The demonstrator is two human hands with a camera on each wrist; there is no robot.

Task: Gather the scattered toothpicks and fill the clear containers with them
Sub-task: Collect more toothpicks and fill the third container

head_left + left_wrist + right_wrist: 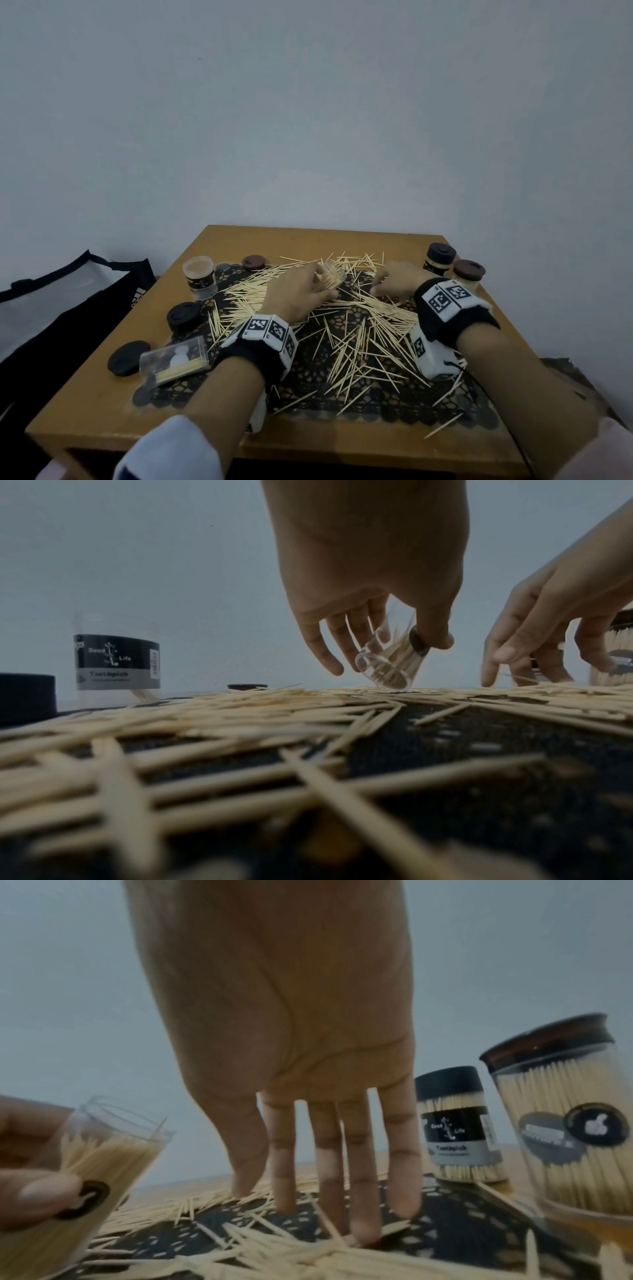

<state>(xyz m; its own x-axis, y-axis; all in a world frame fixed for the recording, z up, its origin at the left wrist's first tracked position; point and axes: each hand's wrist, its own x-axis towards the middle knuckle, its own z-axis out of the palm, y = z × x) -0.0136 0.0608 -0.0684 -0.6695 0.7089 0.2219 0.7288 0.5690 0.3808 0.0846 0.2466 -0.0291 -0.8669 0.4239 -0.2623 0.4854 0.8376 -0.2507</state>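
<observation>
Many wooden toothpicks (356,342) lie scattered over a black lace mat (308,397) on the wooden table (96,404). My left hand (305,291) grips a clear jar (331,275) partly filled with toothpicks, tilted with its mouth toward the right hand. The left wrist view shows the jar (390,664) with its base on the pile, held between thumb and fingers. My right hand (388,279) is just right of the jar. Its fingers (329,1191) point straight down and touch the toothpicks on the mat, holding nothing that I can see.
An empty clear labelled jar (200,275) stands at back left, near a brown lid (254,262). Two black lids (185,317) and a flat clear box (174,358) holding some toothpicks lie left. Two capped full jars (440,262) stand back right. A black bag (68,308) sits beside the table.
</observation>
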